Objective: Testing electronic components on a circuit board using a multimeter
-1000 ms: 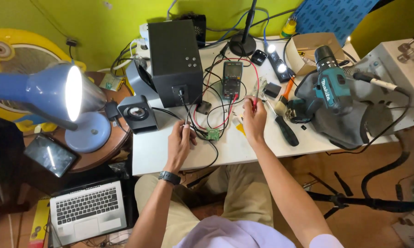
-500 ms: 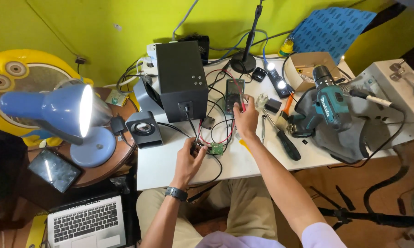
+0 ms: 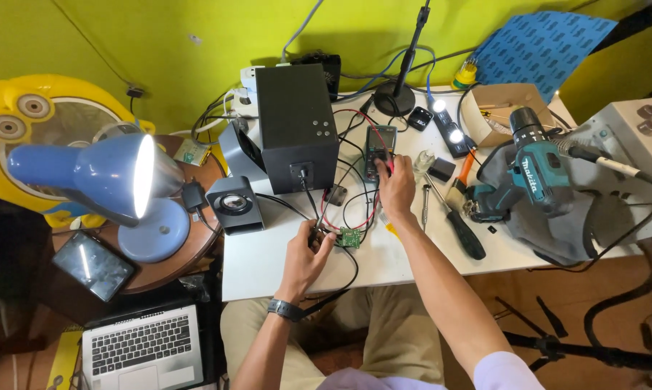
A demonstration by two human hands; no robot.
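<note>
**A:** Where does the small green circuit board (image 3: 350,237) sit?

**B:** On the white table (image 3: 268,271), near its front edge, in a tangle of red and black wires (image 3: 355,209). The left hand (image 3: 305,254) lies just left of it, fingers curled around the wire ends there, touching or almost touching the board; I cannot tell which.

**A:** And the other hand?

**B:** The right hand (image 3: 396,189) is further back, fingers bent, its tips on the lower end of the multimeter (image 3: 380,148). Whether it grips a probe I cannot tell.

**A:** Any open room?

**B:** A bare strip of table lies left of the board and along the front edge. To the right, bare table only reaches as far as the black-handled screwdriver (image 3: 459,225).

**A:** What changed from half a second ago?

**B:** The right hand has moved up from the wires to the meter. The left hand has stayed by the board.

**A:** What crowds the spot?

**B:** The black box (image 3: 297,137) stands close behind the left hand, its cable running down to the board. A small grey speaker (image 3: 232,206) sits to the left, a teal cordless drill (image 3: 532,173) well to the right on grey cloth. The blue desk lamp (image 3: 109,180), lit, stands off the table's left edge, with a laptop (image 3: 141,354) below it.
</note>
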